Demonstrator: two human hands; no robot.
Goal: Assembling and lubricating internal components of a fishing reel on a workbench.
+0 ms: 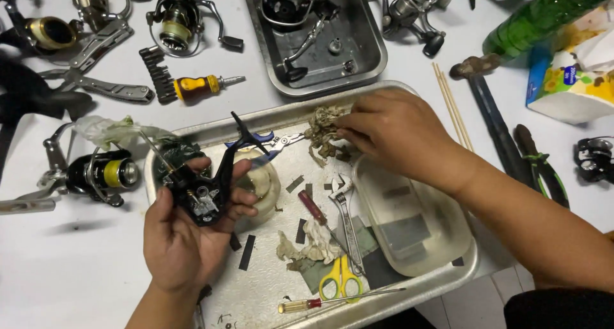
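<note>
From the head view, your left hand (182, 236) has its fingers closed around a black fishing-reel body (203, 198). Your right hand (396, 131) pinches a dirty crumpled rag (323, 134) at its fingertips, over the metal tray (268, 284).

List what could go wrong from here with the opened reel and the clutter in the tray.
1. The left hand alone holds the opened reel body with its inner parts exposed; a tilt might drop small pieces into the crowded tray.
2. The right hand is on the dirty rag; grit from it might get into the open mechanism.
3. Scissors, a wrench and a screwdriver lie loose under the hands and could snag them.
</note>
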